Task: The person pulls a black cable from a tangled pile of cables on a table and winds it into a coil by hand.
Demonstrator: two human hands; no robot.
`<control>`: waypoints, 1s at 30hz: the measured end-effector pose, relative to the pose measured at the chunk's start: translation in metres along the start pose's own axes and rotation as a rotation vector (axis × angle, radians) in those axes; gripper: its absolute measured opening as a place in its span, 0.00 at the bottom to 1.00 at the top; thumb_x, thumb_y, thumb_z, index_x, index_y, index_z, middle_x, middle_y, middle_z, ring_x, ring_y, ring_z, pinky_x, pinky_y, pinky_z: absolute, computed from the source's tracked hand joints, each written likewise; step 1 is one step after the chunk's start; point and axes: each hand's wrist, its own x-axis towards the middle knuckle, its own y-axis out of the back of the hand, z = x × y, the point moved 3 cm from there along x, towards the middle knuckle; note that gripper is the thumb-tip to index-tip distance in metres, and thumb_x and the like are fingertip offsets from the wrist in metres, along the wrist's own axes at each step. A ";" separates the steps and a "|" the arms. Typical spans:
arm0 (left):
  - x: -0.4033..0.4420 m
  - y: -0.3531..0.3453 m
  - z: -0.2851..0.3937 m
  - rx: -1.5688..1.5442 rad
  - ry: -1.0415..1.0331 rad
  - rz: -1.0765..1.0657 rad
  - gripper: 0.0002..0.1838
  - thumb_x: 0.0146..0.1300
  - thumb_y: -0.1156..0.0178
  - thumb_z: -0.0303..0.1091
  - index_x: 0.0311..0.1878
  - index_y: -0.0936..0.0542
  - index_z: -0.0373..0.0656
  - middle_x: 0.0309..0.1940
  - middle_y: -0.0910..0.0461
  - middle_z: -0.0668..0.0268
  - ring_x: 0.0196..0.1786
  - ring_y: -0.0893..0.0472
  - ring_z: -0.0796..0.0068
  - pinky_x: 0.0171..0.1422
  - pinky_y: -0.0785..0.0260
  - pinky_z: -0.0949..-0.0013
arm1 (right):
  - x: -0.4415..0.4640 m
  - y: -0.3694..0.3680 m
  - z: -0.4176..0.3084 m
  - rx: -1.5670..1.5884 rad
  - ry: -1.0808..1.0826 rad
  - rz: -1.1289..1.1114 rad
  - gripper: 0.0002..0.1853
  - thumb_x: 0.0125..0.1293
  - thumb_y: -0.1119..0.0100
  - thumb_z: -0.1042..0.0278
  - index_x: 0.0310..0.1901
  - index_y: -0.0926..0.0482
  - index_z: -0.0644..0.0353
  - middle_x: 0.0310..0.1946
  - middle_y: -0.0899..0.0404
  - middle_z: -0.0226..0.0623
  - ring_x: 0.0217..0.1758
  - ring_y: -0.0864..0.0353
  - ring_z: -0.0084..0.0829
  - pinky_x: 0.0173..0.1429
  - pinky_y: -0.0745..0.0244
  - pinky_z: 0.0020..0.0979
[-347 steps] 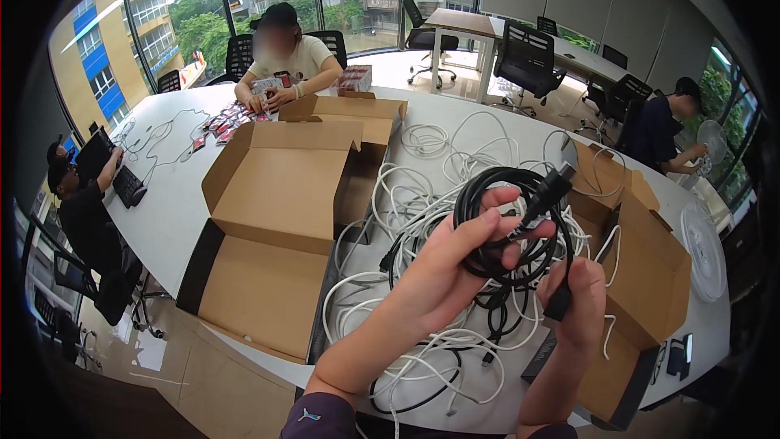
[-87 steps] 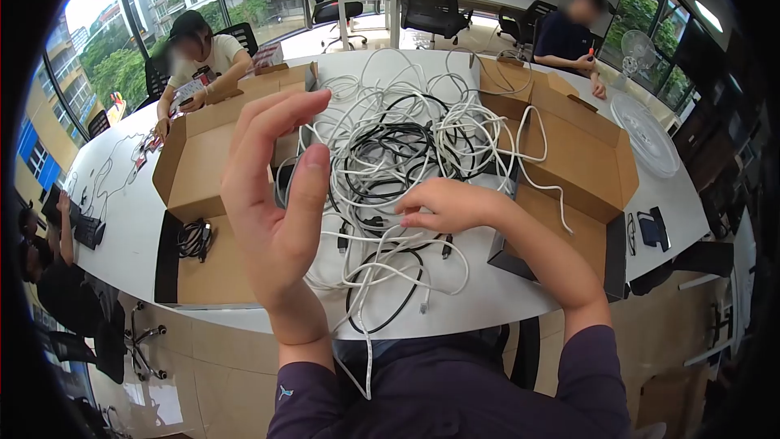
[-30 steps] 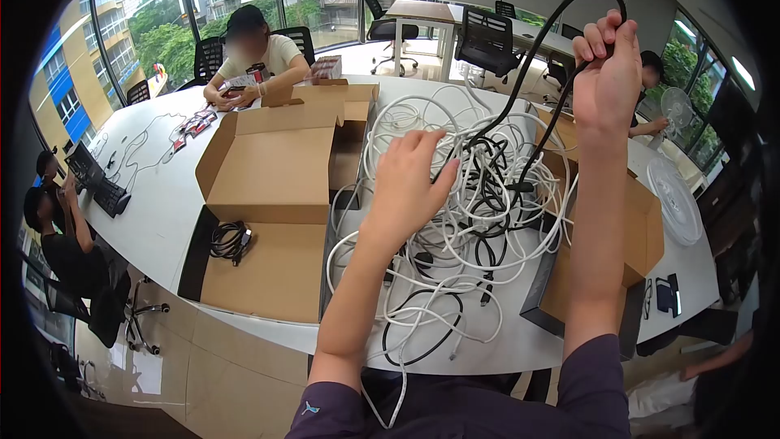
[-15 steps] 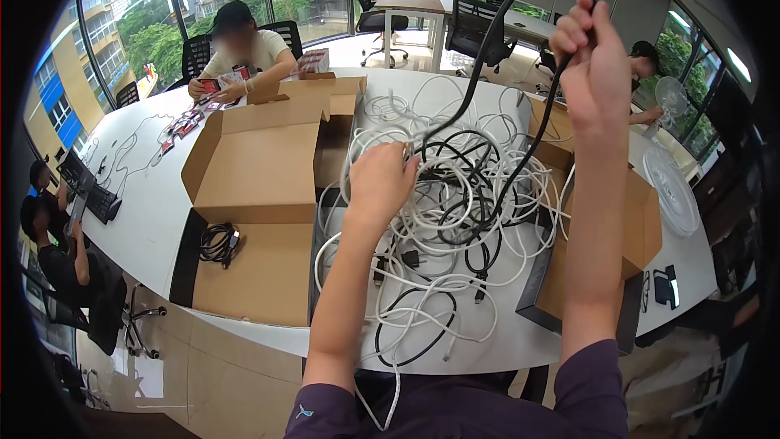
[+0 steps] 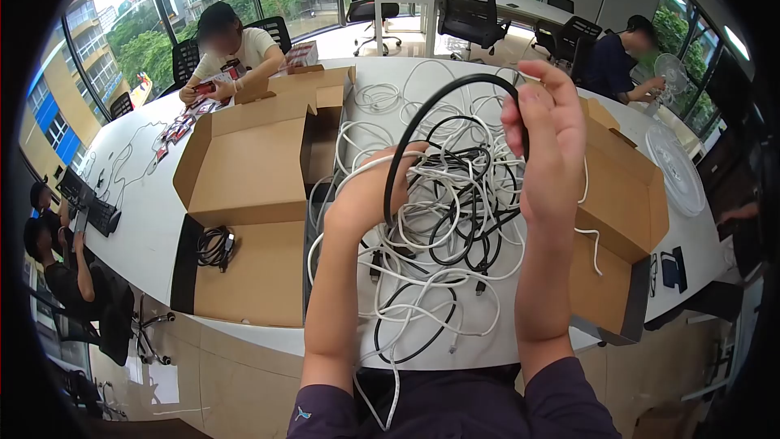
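Observation:
A tangled heap of white and black cables (image 5: 455, 203) lies on the white table in front of me. My right hand (image 5: 544, 118) is raised above the heap's right side, its fingers curled round a black cable (image 5: 431, 104) that arches over to the left and drops into the pile. My left hand (image 5: 374, 191) is at the heap's left side, among white cables, with its fingertips partly hidden behind them. Whether it grips any of them does not show. A coiled black cable (image 5: 215, 249) rests in the open cardboard box (image 5: 252, 276) on the left.
Another open box (image 5: 609, 276) stands to the right, a white cable end over it. Beyond are clear plastic reels (image 5: 676, 171), glasses and a phone (image 5: 673, 270). A person (image 5: 236, 57) sits across the table, another (image 5: 621, 61) at back right, others at left.
The coiled black cable has come to lie in the left box since the earliest frame. Over the last second my right hand has come down with the black cable, whose arch is now lower.

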 end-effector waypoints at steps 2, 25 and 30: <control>0.000 0.003 0.003 0.024 0.108 -0.029 0.13 0.56 0.42 0.25 0.45 0.23 0.37 0.40 0.18 0.55 0.40 0.20 0.55 0.46 0.28 0.57 | -0.006 0.014 0.000 -0.035 -0.029 0.075 0.15 0.70 0.52 0.75 0.57 0.33 0.65 0.30 0.25 0.28 0.28 0.36 0.11 0.32 0.39 0.15; 0.003 0.020 0.051 -0.677 0.322 0.092 0.05 0.65 0.42 0.25 0.42 0.23 0.37 0.25 0.29 0.78 0.28 0.37 0.91 0.30 0.45 0.81 | -0.046 0.058 0.004 -0.377 -0.293 -1.102 0.26 0.57 0.47 0.79 0.60 0.25 0.63 0.38 0.16 0.40 0.35 0.14 0.31 0.37 0.20 0.26; -0.017 0.041 0.072 -0.976 0.257 -0.020 0.07 0.64 0.42 0.23 0.45 0.24 0.36 0.25 0.30 0.79 0.27 0.37 0.94 0.29 0.50 0.84 | -0.048 0.052 0.040 -0.853 -0.128 -0.614 0.34 0.58 0.39 0.72 0.67 0.37 0.63 0.37 0.20 0.43 0.37 0.15 0.34 0.40 0.23 0.32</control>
